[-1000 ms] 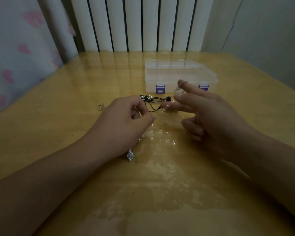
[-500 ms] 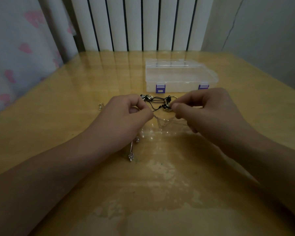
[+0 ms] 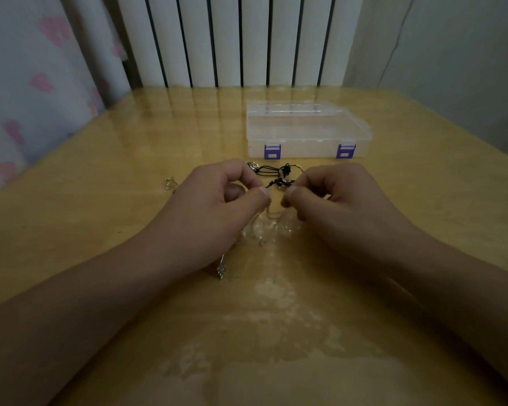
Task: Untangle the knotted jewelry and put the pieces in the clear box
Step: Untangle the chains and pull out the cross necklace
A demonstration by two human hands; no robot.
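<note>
left hand (image 3: 217, 206) pinches chain (image 3: 272, 213) | right hand (image 3: 343, 200) pinches chain | clear box (image 3: 305, 130) closed, just beyond

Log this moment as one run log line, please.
stage: untangling | left hand: pinching thin chain | right hand: pinching same chain | black cord tangle: on table | clear box: lid closed
</note>
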